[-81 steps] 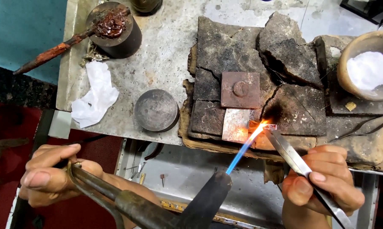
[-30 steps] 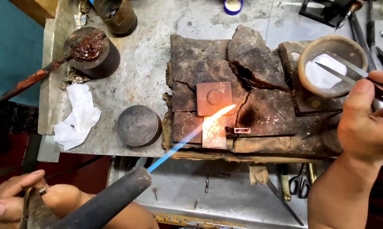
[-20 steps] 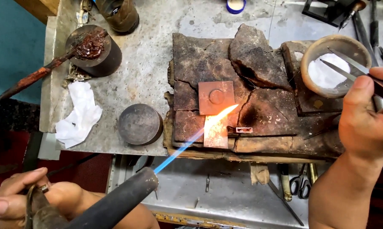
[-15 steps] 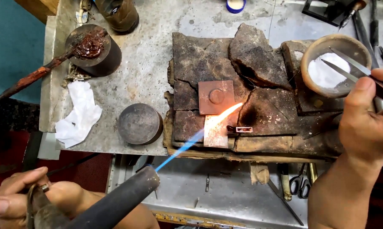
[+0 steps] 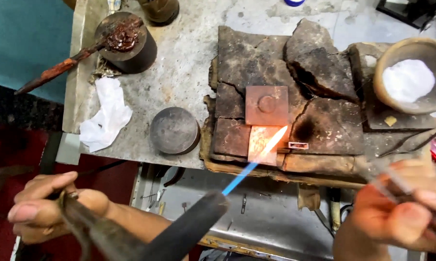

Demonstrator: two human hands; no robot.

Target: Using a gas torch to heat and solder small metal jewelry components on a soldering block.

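Left hand (image 5: 44, 208), lower left, grips torch (image 5: 179, 234); flame (image 5: 254, 157) slants up-right onto glowing plate (image 5: 262, 142). Right hand (image 5: 401, 212), lower right, pinches tweezers (image 5: 411, 191).

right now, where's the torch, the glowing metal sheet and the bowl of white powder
torch (image 5: 189, 229): head view, on the dark barrel near the nozzle.
glowing metal sheet (image 5: 261, 142): head view, on its heated face under the flame tip.
bowl of white powder (image 5: 379, 92): head view, on the left rim of the bowl.

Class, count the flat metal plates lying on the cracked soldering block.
2: a square copper plate mid-block, and a glowing plate just below it under the torch flame. Others may be hidden.
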